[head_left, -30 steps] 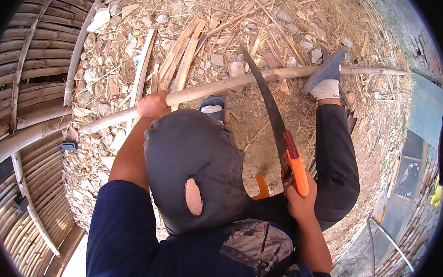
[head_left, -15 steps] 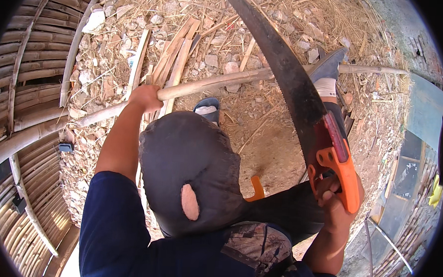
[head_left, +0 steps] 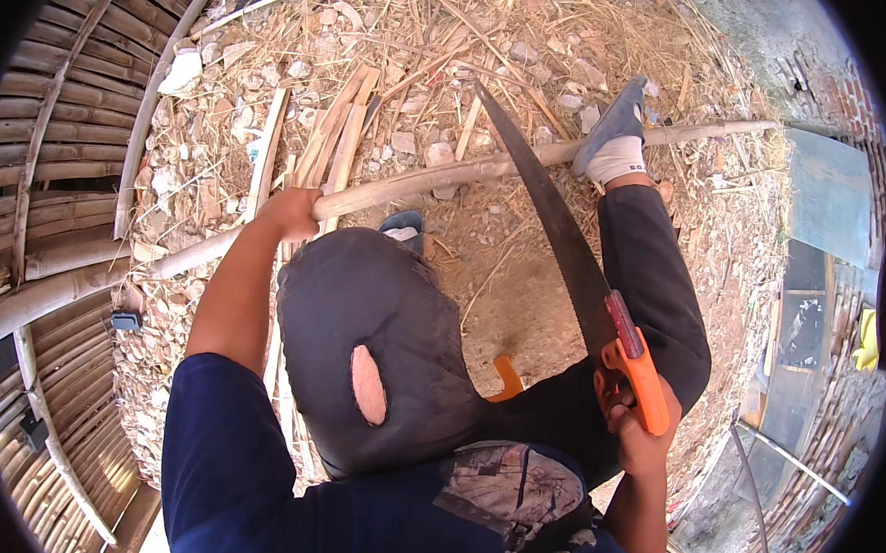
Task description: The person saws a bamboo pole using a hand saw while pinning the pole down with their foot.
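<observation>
The left hand (head_left: pixel 291 211) is wrapped tight around a long pale bamboo pole (head_left: pixel 468 174) lying across straw-strewn ground, a grey shoe (head_left: pixel 616 120) pinning it farther along, while the right hand (head_left: pixel 640 437) clenches the orange handle of a dark, curved hand saw (head_left: pixel 556 222) whose blade slants over the pole.

Saw (head_left: pixel 564 253): dark, near-black blade; bright orange handle with a red strip where it meets the blade. Long bamboo pole (head_left: pixel 488 174): pale tan, mottled grey-brown. Ground (head_left: pixel 521 311): reddish-brown dirt, covered toward its far edge in straw-yellow litter and pale stone chips. Stacked bamboo (head_left: pixel 49 156) at left: weathered brown-grey. Sleeve (head_left: pixel 223 455): navy blue. Head covering (head_left: pixel 360 322): charcoal. Trousers (head_left: pixel 653 288): black. Shoe (head_left: pixel 617 115): grey-blue over a white sock.
</observation>
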